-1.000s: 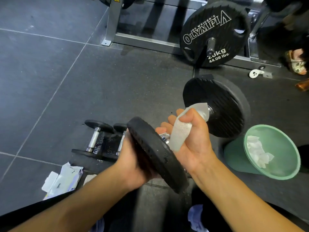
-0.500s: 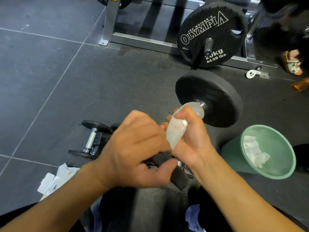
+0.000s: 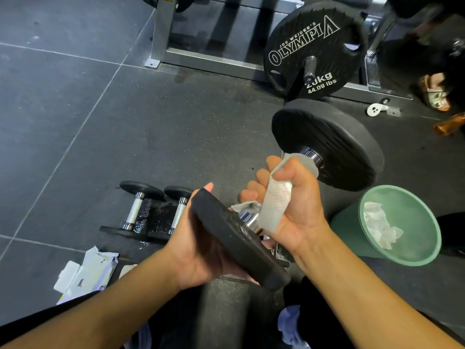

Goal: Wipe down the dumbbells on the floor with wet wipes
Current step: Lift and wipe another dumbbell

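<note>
A big black dumbbell (image 3: 334, 144) is lifted off the floor, its far head up right, its near head low at centre. My right hand (image 3: 294, 202) grips its chrome handle through a white wet wipe (image 3: 275, 200) wrapped round the bar. My left hand (image 3: 201, 243) cups the near head from the left and underneath, fingers curled round its rim. Two small dumbbells (image 3: 153, 212) with chrome handles lie side by side on the floor to the left.
A green bin (image 3: 425, 238) with used wipes stands at the right. An opened wipe pack (image 3: 85, 273) lies at lower left. Behind are a metal rack (image 3: 211, 59) and a 20 kg Olympia plate (image 3: 314, 49). A person's sandalled feet (image 3: 435, 94) show at far right.
My left hand went from gripping over the top of the near head to cupping it from the left side. The dumbbell has tilted again, showing the near head's face.
</note>
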Tool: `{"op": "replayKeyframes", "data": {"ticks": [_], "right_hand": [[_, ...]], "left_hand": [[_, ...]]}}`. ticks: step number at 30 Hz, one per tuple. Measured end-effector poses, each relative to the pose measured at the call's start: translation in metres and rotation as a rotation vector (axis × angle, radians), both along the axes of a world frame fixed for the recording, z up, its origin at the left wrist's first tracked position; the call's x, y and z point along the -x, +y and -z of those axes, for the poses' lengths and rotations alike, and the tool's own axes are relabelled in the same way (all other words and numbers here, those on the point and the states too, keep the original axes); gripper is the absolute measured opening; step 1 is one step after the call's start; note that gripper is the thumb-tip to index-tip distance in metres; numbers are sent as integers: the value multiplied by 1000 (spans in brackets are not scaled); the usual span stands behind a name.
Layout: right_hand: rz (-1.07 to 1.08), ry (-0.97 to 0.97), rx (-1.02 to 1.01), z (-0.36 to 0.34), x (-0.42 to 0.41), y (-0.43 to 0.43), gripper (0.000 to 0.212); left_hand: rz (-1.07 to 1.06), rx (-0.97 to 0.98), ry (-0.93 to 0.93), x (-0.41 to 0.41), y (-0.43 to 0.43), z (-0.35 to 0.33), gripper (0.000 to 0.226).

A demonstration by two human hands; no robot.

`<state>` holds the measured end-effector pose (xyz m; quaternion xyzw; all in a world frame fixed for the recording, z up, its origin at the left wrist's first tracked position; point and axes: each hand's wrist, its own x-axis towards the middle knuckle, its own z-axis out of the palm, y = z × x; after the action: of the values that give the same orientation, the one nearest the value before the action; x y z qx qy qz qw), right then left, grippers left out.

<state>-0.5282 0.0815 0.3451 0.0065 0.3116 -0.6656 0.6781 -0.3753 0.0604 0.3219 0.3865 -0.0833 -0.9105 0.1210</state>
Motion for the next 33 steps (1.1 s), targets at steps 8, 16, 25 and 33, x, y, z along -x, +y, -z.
{"op": "replayKeyframes", "data": {"ticks": [8,16,25,33], "right_hand": [[70,32,-134,-12,4,-9,32],[244,227,-251,7,16,-16,26],[23,169,-19,2,8,-4,24],[102,117,-167,-11,10,-11,36]], "left_hand": [[-270,515,-1,-1,-12,9,42],[-164,1840,-214,-23,4,21,44],[-126,-40,-211,3,11,6,66],[-303,208,-92,4,5,14,47]]}}
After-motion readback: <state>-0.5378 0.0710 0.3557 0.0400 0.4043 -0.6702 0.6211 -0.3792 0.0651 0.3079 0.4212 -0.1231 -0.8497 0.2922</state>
